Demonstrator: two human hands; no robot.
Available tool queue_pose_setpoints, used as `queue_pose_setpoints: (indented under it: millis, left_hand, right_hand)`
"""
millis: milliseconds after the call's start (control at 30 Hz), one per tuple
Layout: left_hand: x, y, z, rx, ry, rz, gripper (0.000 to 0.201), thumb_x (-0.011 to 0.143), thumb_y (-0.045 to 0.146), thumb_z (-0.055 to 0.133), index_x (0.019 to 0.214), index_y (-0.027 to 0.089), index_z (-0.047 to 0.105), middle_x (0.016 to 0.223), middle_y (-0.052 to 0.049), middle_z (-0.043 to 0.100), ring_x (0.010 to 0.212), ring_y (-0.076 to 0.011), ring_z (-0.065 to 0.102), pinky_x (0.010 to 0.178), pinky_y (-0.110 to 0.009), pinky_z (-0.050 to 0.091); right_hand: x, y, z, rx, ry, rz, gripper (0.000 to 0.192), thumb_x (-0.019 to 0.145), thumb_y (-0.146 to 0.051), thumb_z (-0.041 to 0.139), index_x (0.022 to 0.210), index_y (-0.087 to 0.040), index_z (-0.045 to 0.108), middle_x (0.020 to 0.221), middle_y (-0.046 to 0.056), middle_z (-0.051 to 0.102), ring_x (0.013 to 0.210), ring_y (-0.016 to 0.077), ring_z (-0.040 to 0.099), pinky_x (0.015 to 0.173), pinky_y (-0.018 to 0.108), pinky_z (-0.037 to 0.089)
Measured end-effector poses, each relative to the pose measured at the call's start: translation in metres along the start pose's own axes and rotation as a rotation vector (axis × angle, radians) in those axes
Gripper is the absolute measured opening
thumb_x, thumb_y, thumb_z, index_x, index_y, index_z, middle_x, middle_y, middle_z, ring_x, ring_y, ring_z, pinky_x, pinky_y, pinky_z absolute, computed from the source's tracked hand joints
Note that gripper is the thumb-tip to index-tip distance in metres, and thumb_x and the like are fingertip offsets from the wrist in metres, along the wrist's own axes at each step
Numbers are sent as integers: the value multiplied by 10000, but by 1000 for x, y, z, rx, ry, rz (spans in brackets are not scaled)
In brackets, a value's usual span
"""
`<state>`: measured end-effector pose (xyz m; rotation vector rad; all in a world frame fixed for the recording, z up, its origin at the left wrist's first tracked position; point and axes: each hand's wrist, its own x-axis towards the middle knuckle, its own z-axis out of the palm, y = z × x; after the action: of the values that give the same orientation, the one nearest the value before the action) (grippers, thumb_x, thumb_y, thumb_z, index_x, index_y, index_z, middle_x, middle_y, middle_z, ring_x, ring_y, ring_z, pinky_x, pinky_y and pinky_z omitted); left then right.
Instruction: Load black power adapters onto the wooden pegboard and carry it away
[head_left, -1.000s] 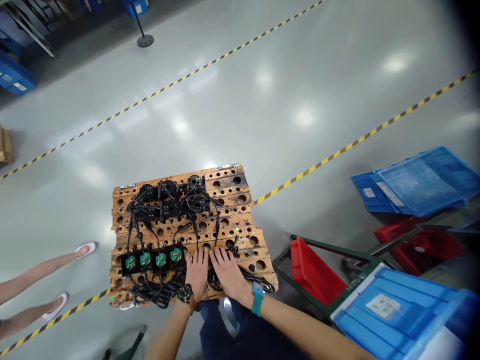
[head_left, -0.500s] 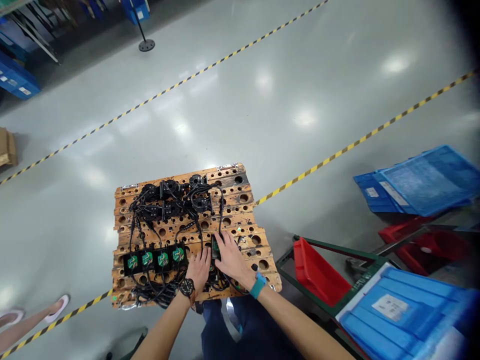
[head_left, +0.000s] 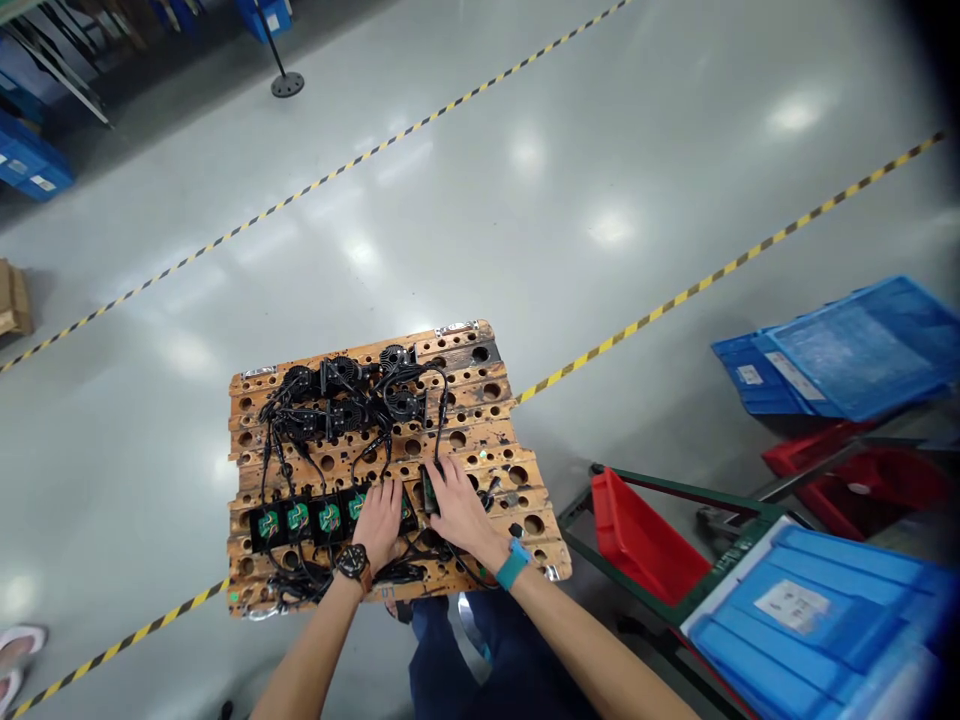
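A scorched wooden board [head_left: 491, 420] full of round holes lies before me. A row of black modules with green circuit boards [head_left: 298, 519] sits along its near left, and black round parts with tangled cables [head_left: 345, 400] crowd its far side. My left hand [head_left: 376, 521], a black watch on its wrist, rests on the right end of the module row. My right hand [head_left: 459, 506], with a teal wristband, grips another black module with a green board [head_left: 429, 490] just right of the row.
Blue lidded crates [head_left: 847, 350] and a red bin [head_left: 637, 535] on a green-framed cart stand to my right. Yellow-black floor tape [head_left: 720, 272] crosses the grey floor. Another person's shoes [head_left: 19, 650] show at the far left edge. A post base [head_left: 287, 83] stands far back.
Both hands moved up from the board's near edge to the module row. My right hand took up a module and set it by the row. The other person's legs withdrew leftward.
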<state>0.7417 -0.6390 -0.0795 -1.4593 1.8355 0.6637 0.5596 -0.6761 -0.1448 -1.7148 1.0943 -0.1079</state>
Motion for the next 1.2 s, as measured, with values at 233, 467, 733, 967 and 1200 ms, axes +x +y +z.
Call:
queue_pose_setpoints:
  millis: [233,467,733,967,1200]
  left_hand:
    - [14,-13,-11,-5,13,98,1064,559,114,702,1530,6,282,1466,-265,492,1333,-391,472,1198,-517,326]
    - [27,-12,-9,8,-34,189,1120,600,175,745,1573,-6,220,1529,-258,447,1358,-395,449,1217,-512,297]
    - [19,-18,-8,63,-38,92,1187,612,264,849,1600,62,222,1699,-181,225,1475,-408,310,1236,-585,264]
    - [6,-25,-4,94,-53,13,1186,645,343,850,1611,94,209,1716,-144,180,1509,-402,269,1246,-658,217]
    - [0,-32,0,99,-52,12,1127,637,206,779,1611,100,222,1723,-128,133,1487,-391,322,1240,-660,238]
  right_hand:
    - [10,-6,21,-43,-72,-75,948,669,-66,672,1552,-56,327,1544,238,333,1469,388,233,1261,506,269]
    - [1,5,28,-56,-25,-38,908,734,-120,712,1550,-35,324,1508,243,358,1454,407,258,1260,519,286]
    - [-2,4,35,-55,-23,-96,923,734,-136,747,1552,-48,329,1499,247,349,1435,418,275,1245,533,307]
    - [6,-1,41,-37,-68,-143,928,742,-148,747,1558,-32,321,1494,251,349,1434,427,260,1231,537,326]
    - [10,-10,43,-50,-56,-141,922,738,-183,761,1547,-42,342,1486,272,366,1426,436,270,1186,576,369]
